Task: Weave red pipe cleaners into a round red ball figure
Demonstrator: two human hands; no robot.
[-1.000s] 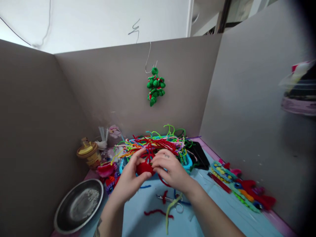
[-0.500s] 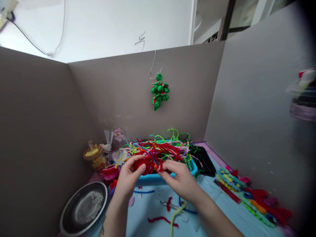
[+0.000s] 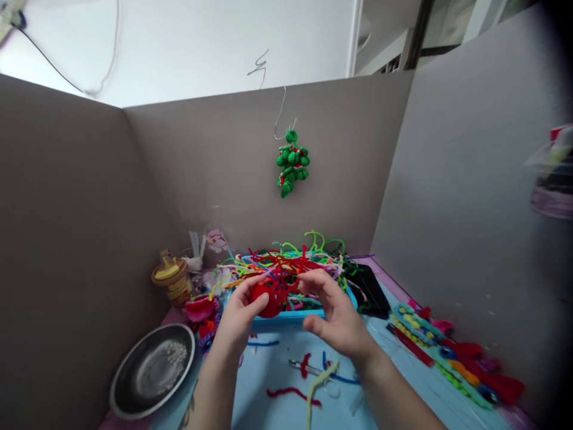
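My left hand (image 3: 237,316) is closed around a red pipe-cleaner ball (image 3: 267,299), held up in front of a blue tray (image 3: 286,315) heaped with coloured pipe cleaners (image 3: 290,263). My right hand (image 3: 336,313) is beside the ball on its right. Its thumb sticks out and its fingertips pinch a red pipe-cleaner strand (image 3: 299,276) that runs from the ball.
Grey cardboard walls stand on three sides. A green pipe-cleaner figure (image 3: 292,162) hangs on a wire hook at the back. A metal bowl (image 3: 152,370) lies front left, a small jar (image 3: 170,278) behind it. Scissors (image 3: 313,371), loose strands and finished colourful pieces (image 3: 452,358) lie on the blue mat.
Both hands have risen a little with the red ball. My right hand has drawn back from the ball and now pinches a red strand.
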